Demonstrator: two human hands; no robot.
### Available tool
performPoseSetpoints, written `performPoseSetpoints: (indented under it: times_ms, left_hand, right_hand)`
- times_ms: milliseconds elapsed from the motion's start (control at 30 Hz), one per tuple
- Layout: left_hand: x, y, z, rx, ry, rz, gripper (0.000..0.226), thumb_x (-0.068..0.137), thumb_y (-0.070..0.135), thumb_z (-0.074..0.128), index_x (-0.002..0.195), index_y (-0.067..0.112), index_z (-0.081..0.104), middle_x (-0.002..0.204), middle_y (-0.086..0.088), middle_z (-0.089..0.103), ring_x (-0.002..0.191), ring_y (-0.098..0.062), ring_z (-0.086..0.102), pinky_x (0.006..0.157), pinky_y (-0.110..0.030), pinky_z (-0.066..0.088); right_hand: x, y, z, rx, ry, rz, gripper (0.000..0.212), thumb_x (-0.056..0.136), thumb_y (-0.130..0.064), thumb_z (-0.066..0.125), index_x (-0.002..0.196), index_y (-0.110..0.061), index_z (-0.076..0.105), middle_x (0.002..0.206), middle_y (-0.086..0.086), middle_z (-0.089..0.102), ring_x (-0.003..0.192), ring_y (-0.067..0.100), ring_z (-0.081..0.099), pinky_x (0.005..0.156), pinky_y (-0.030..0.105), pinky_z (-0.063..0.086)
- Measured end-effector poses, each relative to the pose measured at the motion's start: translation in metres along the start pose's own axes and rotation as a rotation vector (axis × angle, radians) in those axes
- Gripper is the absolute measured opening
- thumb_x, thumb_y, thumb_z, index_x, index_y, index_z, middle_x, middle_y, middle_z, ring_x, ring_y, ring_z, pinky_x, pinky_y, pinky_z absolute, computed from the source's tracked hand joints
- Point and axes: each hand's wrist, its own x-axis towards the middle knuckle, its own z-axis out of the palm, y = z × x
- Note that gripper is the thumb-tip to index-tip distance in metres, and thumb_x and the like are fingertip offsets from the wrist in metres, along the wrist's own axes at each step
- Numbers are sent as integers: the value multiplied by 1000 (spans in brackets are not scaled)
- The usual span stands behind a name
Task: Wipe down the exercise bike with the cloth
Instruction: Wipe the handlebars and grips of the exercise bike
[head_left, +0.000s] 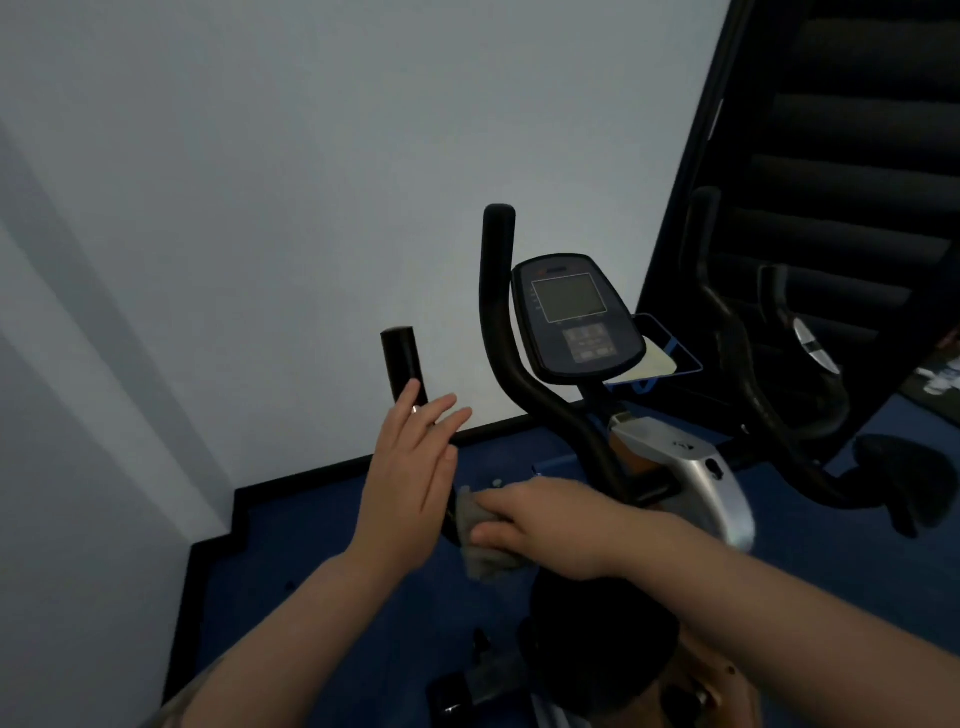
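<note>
Hands (540, 530) hide handlebar (402, 364) base (gripping blurred cloth (485, 545)).

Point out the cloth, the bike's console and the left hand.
cloth (488, 558): head view, on the grey fold hanging below the fingers.
console (571, 317): head view, on its housing below the screen.
left hand (410, 478): head view, on its back.
</note>
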Motion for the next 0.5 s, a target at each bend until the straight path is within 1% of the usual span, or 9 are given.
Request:
performPoseSetpoints:
  times_ms: [67,133,167,267,333,367,400,467,500]
  left_hand:
    - [0,0,-2,-22,-13,-3,41,103,21,31,137,11,52,147,2,42,149,-13,9,120,-31,14]
    - [-1,1,-4,-74,-26,-18,40,102,17,34,139,14,49,149,5,38,149,-11,6,120,-25,10]
    - [0,1,-5,-107,-37,-30,40,102,16,35,140,16,48,150,7,37,149,-10,4,119,-23,8]
    - [0,2,-7,-179,-66,-68,41,102,19,34,141,20,45,151,9,34,149,-9,2,119,-21,6]
    - [0,4,-9,-183,-79,-74,41,102,20,34,142,19,44,152,8,34,149,-10,1,119,-22,6]
    - [0,4,-10,-170,-78,-71,41,102,19,34,142,18,44,152,7,34,149,-10,1,119,-22,6]
    - [0,4,-10,-154,-89,-67,41,102,19,34,142,18,44,153,7,33,149,-10,1,120,-23,7]
    - [-1,4,-9,-110,-97,-69,42,103,20,33,143,17,44,154,7,32,150,-10,1,120,-25,8]
    - [-1,4,-10,-91,-91,-75,42,103,21,33,143,17,44,155,8,31,150,-10,1,120,-26,8]
  right_hand:
    - [-12,12,-10,-14,-58,-27,17,96,-46,48,87,-33,44,91,-4,59,79,12,49,71,35,42]
    - [-19,20,-16,-61,-74,-48,13,94,-46,51,90,-35,47,89,-8,57,79,11,49,69,32,38]
    - [-19,19,-16,-99,-50,-58,15,93,-48,52,93,-33,50,90,-7,57,81,13,52,68,32,37]
    - [-5,8,-5,-252,21,-71,32,95,-53,45,104,-24,54,102,3,61,92,24,58,67,34,36]
    - [6,-4,5,-270,4,-109,29,100,-45,42,115,-22,51,110,8,56,96,28,56,70,38,41]
    - [10,-8,7,-250,-14,-127,27,102,-41,40,119,-22,49,112,9,55,97,29,55,70,39,41]
    - [11,-8,7,-185,-27,-109,28,103,-42,38,119,-22,48,113,9,55,97,27,55,70,38,40]
    - [9,0,2,-33,-58,-79,33,101,-51,33,110,-22,45,106,5,58,94,23,54,71,34,34]
    - [7,6,0,-22,-70,-95,32,99,-55,32,104,-24,43,100,1,57,91,20,52,73,33,31]
